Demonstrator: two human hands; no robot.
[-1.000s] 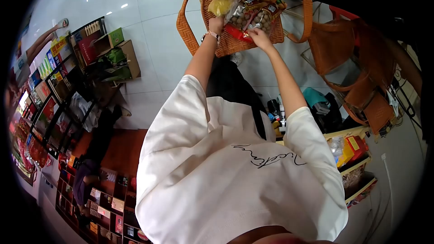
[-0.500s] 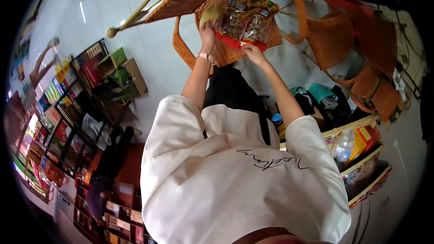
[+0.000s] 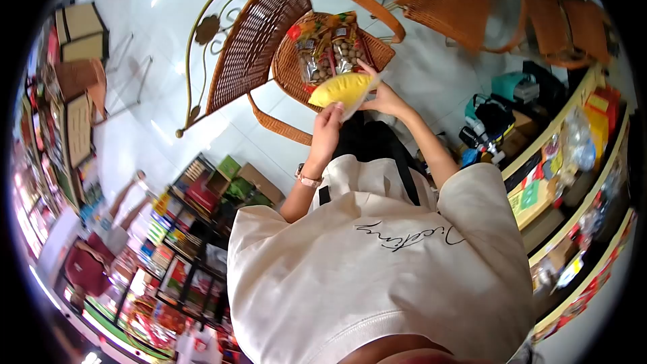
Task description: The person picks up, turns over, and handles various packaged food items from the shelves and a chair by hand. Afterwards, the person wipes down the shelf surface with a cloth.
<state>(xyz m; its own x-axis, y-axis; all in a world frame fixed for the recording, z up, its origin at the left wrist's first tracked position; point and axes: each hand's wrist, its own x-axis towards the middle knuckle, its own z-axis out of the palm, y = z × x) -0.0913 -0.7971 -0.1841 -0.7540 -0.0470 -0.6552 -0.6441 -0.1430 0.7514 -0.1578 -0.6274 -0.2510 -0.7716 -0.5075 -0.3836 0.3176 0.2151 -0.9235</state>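
Observation:
A clear plastic bag with yellow contents [image 3: 342,89] hangs between my two hands, above the front of a wicker chair [image 3: 286,69]. My left hand [image 3: 329,121] pinches its lower left side, fingers pressed together. At the bag's right end, my right hand [image 3: 381,96] grips the loose clear plastic. Behind the yellow bag, packets of round brown items [image 3: 346,53] with red and dark printing lie on the chair seat; the bag covers part of their lower edge.
More wicker chairs [image 3: 448,1] stand at the upper right. Shelves with packaged goods [image 3: 586,155] run down the right side. Shelving with boxes [image 3: 176,236] fills the lower left, near a person in a dark red top [image 3: 89,266]. Other people's feet show at the top.
The yellow bag has come up off the seat and over toward me. My right hand has let go of the brown packets and now holds the yellow bag's plastic. The view has turned.

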